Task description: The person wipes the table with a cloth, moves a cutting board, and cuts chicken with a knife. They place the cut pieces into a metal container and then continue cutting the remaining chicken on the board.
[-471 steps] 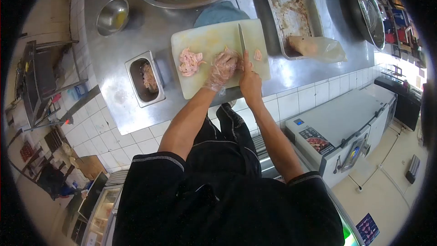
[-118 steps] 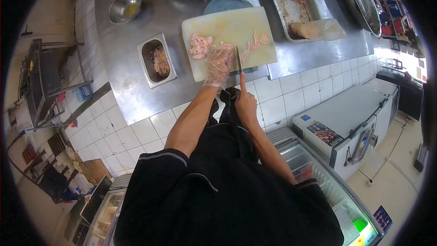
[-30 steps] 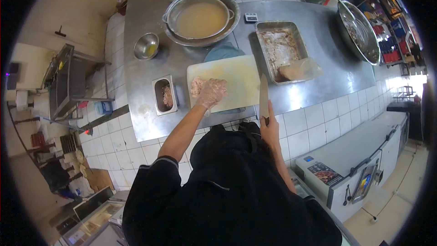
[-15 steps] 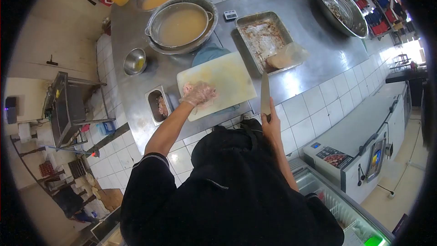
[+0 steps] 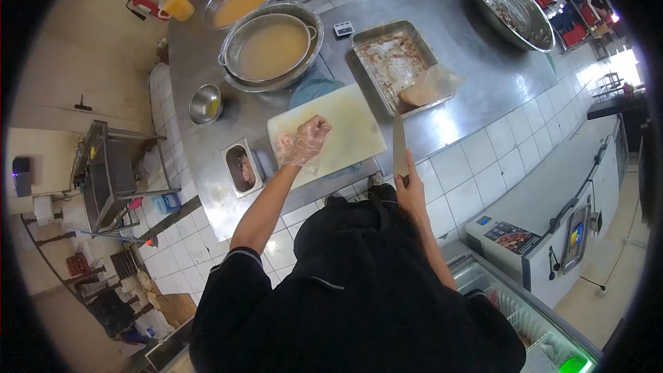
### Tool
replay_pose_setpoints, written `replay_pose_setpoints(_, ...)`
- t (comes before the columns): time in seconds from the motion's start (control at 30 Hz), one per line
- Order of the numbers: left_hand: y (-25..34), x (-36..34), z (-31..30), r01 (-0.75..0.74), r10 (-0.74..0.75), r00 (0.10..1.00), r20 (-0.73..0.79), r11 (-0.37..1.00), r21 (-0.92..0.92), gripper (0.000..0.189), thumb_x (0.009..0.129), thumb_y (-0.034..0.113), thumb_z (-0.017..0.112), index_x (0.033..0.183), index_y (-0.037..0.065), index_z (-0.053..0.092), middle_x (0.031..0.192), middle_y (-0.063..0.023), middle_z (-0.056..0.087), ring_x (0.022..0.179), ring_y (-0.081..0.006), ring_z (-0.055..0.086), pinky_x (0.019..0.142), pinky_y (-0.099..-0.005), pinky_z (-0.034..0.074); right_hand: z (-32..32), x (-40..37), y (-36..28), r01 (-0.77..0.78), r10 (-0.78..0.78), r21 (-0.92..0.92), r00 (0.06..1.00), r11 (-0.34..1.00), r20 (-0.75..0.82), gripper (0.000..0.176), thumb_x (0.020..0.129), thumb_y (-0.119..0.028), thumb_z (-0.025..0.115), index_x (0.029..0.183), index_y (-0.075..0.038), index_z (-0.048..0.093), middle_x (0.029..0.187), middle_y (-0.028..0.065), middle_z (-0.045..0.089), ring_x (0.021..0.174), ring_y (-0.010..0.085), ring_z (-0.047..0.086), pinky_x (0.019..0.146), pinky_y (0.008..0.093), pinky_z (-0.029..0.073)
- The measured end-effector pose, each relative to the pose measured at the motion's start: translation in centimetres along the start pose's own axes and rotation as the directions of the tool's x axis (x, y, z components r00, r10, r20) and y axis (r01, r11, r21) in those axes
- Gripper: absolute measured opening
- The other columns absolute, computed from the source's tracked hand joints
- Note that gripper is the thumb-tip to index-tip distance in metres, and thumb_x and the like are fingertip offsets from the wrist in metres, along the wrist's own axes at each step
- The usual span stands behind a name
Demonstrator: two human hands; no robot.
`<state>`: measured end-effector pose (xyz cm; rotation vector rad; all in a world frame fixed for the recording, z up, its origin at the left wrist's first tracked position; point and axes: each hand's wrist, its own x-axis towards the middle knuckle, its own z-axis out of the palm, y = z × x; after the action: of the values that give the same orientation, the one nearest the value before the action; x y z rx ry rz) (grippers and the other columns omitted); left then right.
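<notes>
My left hand, in a clear plastic glove, is over the left part of the white cutting board. Its fingers are curled closed, and whatever they may hold is hidden. Pale pink raw meat lies on the board beside this hand, partly covered by it. My right hand grips the handle of a large kitchen knife just right of the board, blade pointing away from me. Left of the board stands a small rectangular steel pan with meat pieces in it.
Beyond the board stand a large metal bowl holding a pot of cloudy liquid, and another basin. A baking tray with a plastic bag sits on the right. A small steel bowl is at left.
My left hand has lifted off the meat and moved slightly right, its spread fingers now curled closed. The knife stays in my right hand, nearly unmoved.
</notes>
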<state>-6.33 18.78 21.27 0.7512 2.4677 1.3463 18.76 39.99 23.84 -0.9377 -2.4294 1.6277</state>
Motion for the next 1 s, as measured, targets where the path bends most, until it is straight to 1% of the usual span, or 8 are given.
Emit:
replay_pose_setpoints(0.17, 3.4, 4.0, 4.4, -0.167, 0.145, 0.953, -0.265, 0.984, -0.064, 0.019, 0.100, 0.021, 0.065, 0.095, 0.003, 0.065, 0.080, -0.0119, 0.069, 0.072, -0.0206, 0.067, 0.067, -0.0359, 0.054, -0.3, 0.4, -0.9, -0.026, 0.026, 0.002, 0.999, 1.000, 0.021, 0.079, 0.095, -0.003, 0.061, 0.163, -0.026, 0.028, 0.117, 0.0293, 0.069, 0.103, 0.0387, 0.070, 0.092, 0.0401, 0.052)
replay_pose_setpoints(0.37, -0.2, 6.4, 10.7, 0.072, -0.251, 0.854, -0.456, 0.925, -0.374, 0.019, 0.097, 0.019, 0.066, 0.093, 0.000, 0.064, 0.077, -0.0113, 0.068, 0.068, -0.0224, 0.065, 0.066, -0.0371, 0.053, -0.8, 0.8, -0.6, -0.013, 0.014, -0.014, 0.999, 1.000, 0.033, 0.078, 0.096, -0.004, 0.060, 0.163, -0.027, 0.028, 0.117, 0.0294, 0.069, 0.100, 0.0395, 0.071, 0.089, 0.0406, 0.053)
replay_pose_setpoints(0.47, -8.7, 4.5, 14.4, 0.369, -0.386, 0.727, -0.568, 0.917, -0.150, 0.024, 0.095, 0.023, 0.068, 0.092, -0.001, 0.064, 0.076, -0.0116, 0.068, 0.071, -0.0223, 0.065, 0.069, -0.0390, 0.054, -0.4, 0.8, -0.2, 0.012, -0.010, -0.044, 0.999, 0.999, 0.042, 0.077, 0.096, -0.005, 0.060, 0.163, -0.027, 0.027, 0.109, 0.0312, 0.070, 0.098, 0.0412, 0.072, 0.086, 0.0423, 0.054)
replay_pose_setpoints(0.57, -10.9, 2.3, 15.5, 0.394, -0.440, 0.619, -0.651, 0.891, -0.228, 0.026, 0.094, 0.025, 0.070, 0.092, 0.000, 0.064, 0.078, -0.0124, 0.068, 0.072, -0.0226, 0.065, 0.070, -0.0404, 0.054, 0.0, 1.2, 0.1, 0.043, -0.034, -0.091, 0.995, 0.995, 0.093, 0.077, 0.096, -0.006, 0.061, 0.163, -0.027, 0.028, 0.099, 0.0315, 0.071, 0.091, 0.0458, 0.071, 0.081, 0.0447, 0.054)
replay_pose_setpoints(0.67, -9.6, 1.1, 14.8, 0.426, -0.476, 0.631, -0.613, 0.873, -0.239, 0.021, 0.093, 0.020, 0.070, 0.090, -0.001, 0.063, 0.080, -0.0121, 0.069, 0.072, -0.0228, 0.064, 0.071, -0.0396, 0.054, 2.2, 2.3, 1.0, 0.079, -0.055, -0.163, 0.987, 0.983, 0.149, 0.077, 0.095, -0.008, 0.062, 0.162, -0.026, 0.029, 0.089, 0.0318, 0.069, 0.083, 0.0496, 0.068, 0.075, 0.0485, 0.054)
replay_pose_setpoints(0.73, -7.9, 0.3, 13.5, 0.360, -0.405, 0.693, -0.596, 0.911, -0.201, 0.019, 0.093, 0.017, 0.069, 0.090, -0.001, 0.063, 0.082, -0.0114, 0.068, 0.074, -0.0221, 0.064, 0.072, -0.0389, 0.053, 3.5, 3.9, 1.0, 0.129, -0.090, -0.241, 0.982, 0.962, 0.166, 0.077, 0.095, -0.009, 0.061, 0.162, -0.025, 0.029, 0.083, 0.0321, 0.067, 0.078, 0.0508, 0.067, 0.072, 0.0518, 0.052)
replay_pose_setpoints(0.87, -9.1, -1.2, 13.6, 0.092, -0.222, 0.778, -0.587, 0.966, -0.243, 0.011, 0.091, 0.009, 0.067, 0.092, -0.001, 0.062, 0.080, -0.0124, 0.066, 0.075, -0.0239, 0.064, 0.073, -0.0396, 0.053, 6.3, 6.2, 0.8, 0.240, -0.185, -0.355, 0.966, 0.904, 0.182, 0.075, 0.096, -0.010, 0.058, 0.162, -0.023, 0.026, 0.077, 0.0317, 0.065, 0.070, 0.0510, 0.064, 0.065, 0.0584, 0.049)
replay_pose_setpoints(1.0, -7.5, -3.2, 10.8, 0.218, -0.176, 0.825, -0.536, 0.976, 0.015, 0.015, 0.087, 0.008, 0.066, 0.099, -0.001, 0.060, 0.083, -0.0171, 0.065, 0.076, -0.0333, 0.064, 0.072, -0.0441, 0.052, 7.6, 7.0, 1.2, 0.316, -0.228, -0.425, 0.942, 0.848, 0.247, 0.076, 0.095, -0.009, 0.056, 0.163, -0.020, 0.024, 0.072, 0.0288, 0.065, 0.063, 0.0495, 0.063, 0.061, 0.0599, 0.048)
